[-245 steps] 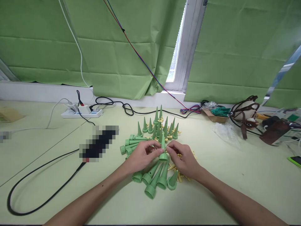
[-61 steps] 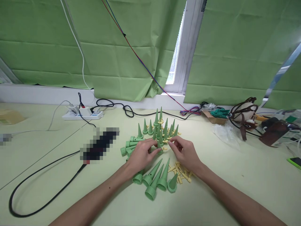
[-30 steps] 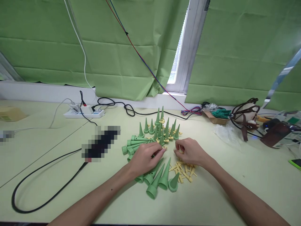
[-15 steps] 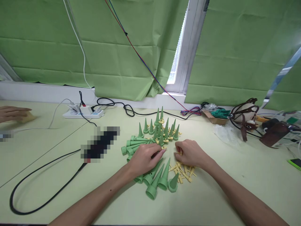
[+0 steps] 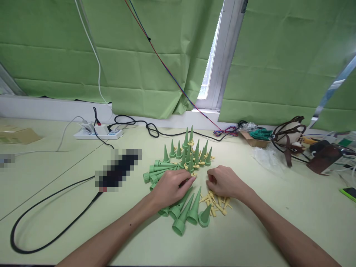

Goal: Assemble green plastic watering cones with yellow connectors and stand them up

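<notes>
Smooth, hollow green cones [image 5: 178, 224] lie on the table [image 5: 250, 241], some partly hidden by the left hand [image 5: 172, 188]. Its fingers curl narrowly; any grip is hidden. The right hand [image 5: 224, 180], also curled, covers part of a heap of stubby yellow pegs [image 5: 223, 211]; I cannot tell whether it holds one. Leftward, a dark object [image 5: 119, 171] is pixelated. Farther back, tapered standing cones [image 5: 196, 152] overlap before a creased curtain [image 5: 144, 70].

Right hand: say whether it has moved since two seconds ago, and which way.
Yes, the right hand has shifted rightward and back, away from the upright green cones.
</notes>
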Demonstrator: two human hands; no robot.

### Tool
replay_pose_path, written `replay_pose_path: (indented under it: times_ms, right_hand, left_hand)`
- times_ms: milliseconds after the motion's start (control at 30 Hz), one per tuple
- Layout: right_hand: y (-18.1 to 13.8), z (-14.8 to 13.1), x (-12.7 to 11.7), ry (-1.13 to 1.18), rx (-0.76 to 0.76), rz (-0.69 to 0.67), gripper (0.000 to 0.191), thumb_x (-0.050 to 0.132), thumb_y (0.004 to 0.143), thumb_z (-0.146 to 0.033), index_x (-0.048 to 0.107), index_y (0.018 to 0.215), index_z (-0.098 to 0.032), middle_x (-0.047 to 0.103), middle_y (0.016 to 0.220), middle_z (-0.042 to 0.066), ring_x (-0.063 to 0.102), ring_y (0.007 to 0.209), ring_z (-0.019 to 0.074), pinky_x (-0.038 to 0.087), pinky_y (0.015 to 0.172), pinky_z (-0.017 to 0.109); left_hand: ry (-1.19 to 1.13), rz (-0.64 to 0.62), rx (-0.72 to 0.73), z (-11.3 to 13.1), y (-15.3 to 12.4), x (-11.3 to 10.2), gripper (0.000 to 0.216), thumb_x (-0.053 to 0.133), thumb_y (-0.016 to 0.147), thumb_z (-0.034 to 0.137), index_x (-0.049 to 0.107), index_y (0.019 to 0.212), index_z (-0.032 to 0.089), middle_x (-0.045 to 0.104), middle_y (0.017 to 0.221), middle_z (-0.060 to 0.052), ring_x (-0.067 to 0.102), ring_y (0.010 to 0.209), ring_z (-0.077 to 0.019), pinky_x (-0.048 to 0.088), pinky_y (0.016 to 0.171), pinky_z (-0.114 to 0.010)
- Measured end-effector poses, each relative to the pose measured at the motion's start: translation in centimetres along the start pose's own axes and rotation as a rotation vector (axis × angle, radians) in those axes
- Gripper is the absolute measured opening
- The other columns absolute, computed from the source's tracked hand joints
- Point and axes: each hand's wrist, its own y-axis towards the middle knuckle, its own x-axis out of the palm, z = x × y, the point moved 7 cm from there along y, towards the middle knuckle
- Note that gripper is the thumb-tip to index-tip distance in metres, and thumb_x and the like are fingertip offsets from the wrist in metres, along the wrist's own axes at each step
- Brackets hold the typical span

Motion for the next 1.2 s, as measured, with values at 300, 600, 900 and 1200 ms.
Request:
replay_pose_path:
  times_ms: [300, 600, 900, 1200]
  right_hand:
    - [0.1, -0.2, -0.2, 0.036, 0.023, -0.045, 0.021, 0.057, 0.084, -0.024, 0.053, 0.064, -0.019, 0.063, 0.064, 0.003, 0.053, 0.061, 0.0163, 0.027, 0.053, 0.025]
    - [0.1, -0.8, -1.0, 0.301, -0.027, 0.132, 0.02, 0.052, 0.09, -0.021, 0.049, 0.07, -0.02, 0.057, 0.06, -0.002, 0.05, 0.056, 0.0136, 0.031, 0.054, 0.024]
    - [-0.4, -2.5, -1.8, 0.629, -0.089, 0.269, 0.021, 0.05, 0.093, -0.023, 0.054, 0.073, -0.019, 0.053, 0.058, -0.003, 0.047, 0.052, 0.0119, 0.036, 0.052, 0.023]
    - [-1.0, -3.7, -2.1, 0.701, -0.141, 0.348, 0.018, 0.05, 0.094, -0.022, 0.056, 0.078, -0.019, 0.056, 0.064, -0.002, 0.051, 0.056, 0.0119, 0.04, 0.054, 0.022]
  left_hand:
    - [0.0, 0.004, 0.005, -0.1, -0.1, 0.0, 0.033, 0.045, 0.101, 0.03, 0.061, 0.076, 0.015, 0.058, 0.067, 0.0, 0.051, 0.06, -0.0116, 0.035, 0.058, -0.024]
    - [-0.006, -0.003, 0.019, 0.2, 0.0, -0.1, 0.027, 0.05, 0.099, 0.031, 0.064, 0.081, 0.016, 0.061, 0.07, 0.0, 0.054, 0.061, -0.0122, 0.037, 0.059, -0.023]
    - [0.023, -0.079, 0.025, 0.2, -0.2, 0.4, 0.024, 0.059, 0.095, 0.037, 0.063, 0.082, 0.017, 0.058, 0.067, 0.001, 0.051, 0.059, -0.0119, 0.034, 0.056, -0.023]
    - [0.023, -0.103, 0.039, 0.3, -0.2, 0.8, 0.027, 0.06, 0.094, 0.039, 0.059, 0.078, 0.017, 0.058, 0.067, 0.002, 0.052, 0.06, -0.0121, 0.034, 0.057, -0.023]
